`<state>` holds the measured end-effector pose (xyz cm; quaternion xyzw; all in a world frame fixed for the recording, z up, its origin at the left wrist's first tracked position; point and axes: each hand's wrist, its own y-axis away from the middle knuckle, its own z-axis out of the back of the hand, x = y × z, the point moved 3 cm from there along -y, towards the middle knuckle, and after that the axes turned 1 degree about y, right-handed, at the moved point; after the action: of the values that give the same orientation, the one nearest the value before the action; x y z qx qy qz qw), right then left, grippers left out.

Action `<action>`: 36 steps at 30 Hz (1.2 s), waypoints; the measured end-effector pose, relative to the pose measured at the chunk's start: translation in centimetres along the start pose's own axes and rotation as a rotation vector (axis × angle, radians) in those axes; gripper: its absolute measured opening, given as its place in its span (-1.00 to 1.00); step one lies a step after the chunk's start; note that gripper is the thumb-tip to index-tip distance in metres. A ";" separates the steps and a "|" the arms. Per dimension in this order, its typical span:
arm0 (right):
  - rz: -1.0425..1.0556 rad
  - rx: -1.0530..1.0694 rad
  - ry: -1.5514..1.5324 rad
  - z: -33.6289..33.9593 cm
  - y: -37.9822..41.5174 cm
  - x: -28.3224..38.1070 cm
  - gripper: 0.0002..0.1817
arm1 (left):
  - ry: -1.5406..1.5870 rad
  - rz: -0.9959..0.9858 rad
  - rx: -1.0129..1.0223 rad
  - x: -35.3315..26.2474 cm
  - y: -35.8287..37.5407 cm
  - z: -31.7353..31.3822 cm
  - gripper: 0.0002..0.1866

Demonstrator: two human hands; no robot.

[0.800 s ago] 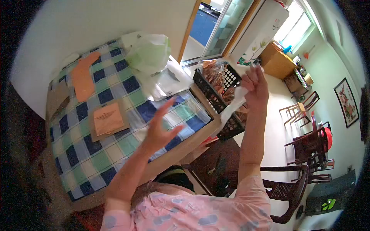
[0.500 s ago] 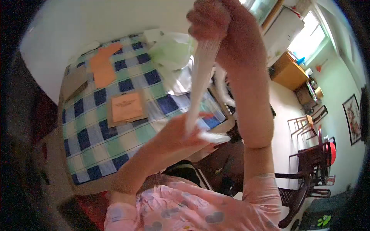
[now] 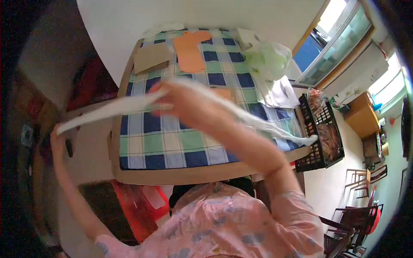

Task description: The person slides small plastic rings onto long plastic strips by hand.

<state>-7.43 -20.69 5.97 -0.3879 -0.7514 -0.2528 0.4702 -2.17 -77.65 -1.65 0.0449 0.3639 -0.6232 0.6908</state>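
Note:
A long white strip point(image 3: 116, 109), soft and fibrous-looking, is pulled between my two hands. My left hand point(image 3: 57, 132), far out at the left past the table's edge, is closed on one end. My right hand point(image 3: 170, 98) is raised over the checked cloth point(image 3: 172, 148), motion-blurred, with the strip running through its fingers. Beyond it the strip trails right, behind my forearm and across the table, to a bunched end by the black plastic crate point(image 3: 316, 155). An orange piece point(image 3: 223, 93) on the table is mostly hidden by my right hand and arm.
On the cloth lie an orange cut-out shape point(image 3: 189, 53), a grey-brown cardboard piece point(image 3: 150, 58), white sheets point(image 3: 279, 92) and a pale green plastic bag point(image 3: 271, 58). The crate at the table's right side holds bagged things. Chairs point(image 3: 365, 180) stand further right.
My left hand has swung far out to the left. My right hand has come down over the table, and the strip, steep before, now stretches sideways. The view has turned, showing the crate.

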 end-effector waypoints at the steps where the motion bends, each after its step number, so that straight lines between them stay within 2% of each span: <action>1: -0.134 -0.035 -0.166 -0.4 -1.7 -5.0 -0.74 | -0.203 -0.026 -0.028 4.2 0.3 0.1 -0.61; 2: -0.159 -0.022 -0.215 -0.8 -2.6 -9.5 -0.68 | -0.405 -0.051 -0.059 6.2 0.9 0.0 -0.62; 4: -0.347 -0.105 -0.146 -0.8 -5.6 -18.2 -0.65 | -0.647 0.141 0.150 6.7 2.3 -1.5 -0.63; 5: -0.419 -0.071 -0.145 0.3 -6.3 -22.7 -0.66 | -0.716 0.212 0.229 7.0 2.8 -2.6 -0.64; 6: -0.490 -0.036 -0.145 1.0 -6.4 -25.7 -0.66 | -0.707 0.224 0.225 6.7 3.3 -3.8 -0.64; 9: -0.484 0.119 -0.037 -0.3 0.0 -22.6 -0.68 | -0.558 0.146 0.144 1.5 4.5 -8.4 -0.67; 10: -0.385 0.079 -0.028 0.5 2.3 -21.0 -0.69 | -0.457 0.111 0.129 -1.5 4.8 -10.5 -0.67; 12: -0.204 0.027 0.316 3.8 6.7 -16.7 -0.75 | -0.204 0.061 0.152 -9.6 6.4 -13.9 -0.69; 13: -0.108 0.010 0.646 6.2 8.6 -14.2 -0.80 | -0.068 0.045 0.190 -14.1 7.3 -16.1 -0.69; 14: -0.086 -0.197 0.628 8.9 10.7 -12.1 -0.86 | 0.055 0.006 0.240 -19.1 8.5 -18.0 -0.70; 15: 0.115 -0.321 0.906 12.0 12.5 -10.2 -0.89 | 0.128 -0.104 0.275 -24.4 9.4 -19.7 -0.71; 16: 0.077 -0.475 0.895 14.6 14.5 -8.8 -0.91 | 0.114 -0.284 0.287 -31.1 10.2 -20.3 -0.82; 17: 0.179 -0.501 1.211 17.5 16.1 -7.5 -0.92 | 0.250 -0.376 0.220 -33.2 11.4 -23.2 -0.88; 18: 0.152 -0.573 1.180 18.6 17.6 -6.1 -0.90 | 0.254 -0.442 0.290 -34.5 12.4 -26.2 -0.87; 19: 0.124 -0.547 1.367 19.3 18.7 -5.1 -0.90 | 0.282 -0.470 0.319 -36.5 13.3 -29.0 -0.89; 21: 0.142 -0.514 1.412 20.4 19.7 -5.4 -0.89 | 0.384 -0.543 0.374 -40.8 14.6 -33.0 -0.92; 24: 0.274 -0.512 1.430 20.8 19.2 -6.7 -0.90 | 0.434 -0.544 0.412 -45.1 15.7 -37.3 -0.88; 27: 0.298 -0.525 1.444 22.0 18.3 -8.2 -0.91 | 0.473 -0.585 0.430 -47.1 16.0 -39.6 -0.84; 32: 0.288 -0.617 1.299 21.1 19.0 -6.8 -0.93 | 0.484 -0.501 0.500 -47.2 16.4 -40.7 -0.82; 36: 0.302 -0.676 1.218 19.2 19.3 -5.1 -0.95 | 0.544 -0.430 0.480 -47.6 16.2 -39.3 -0.86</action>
<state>-0.10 2.87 -6.58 -0.4021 -0.1737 -0.5758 0.6903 -3.26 -14.39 -10.10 0.2903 0.3785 -0.7856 0.3940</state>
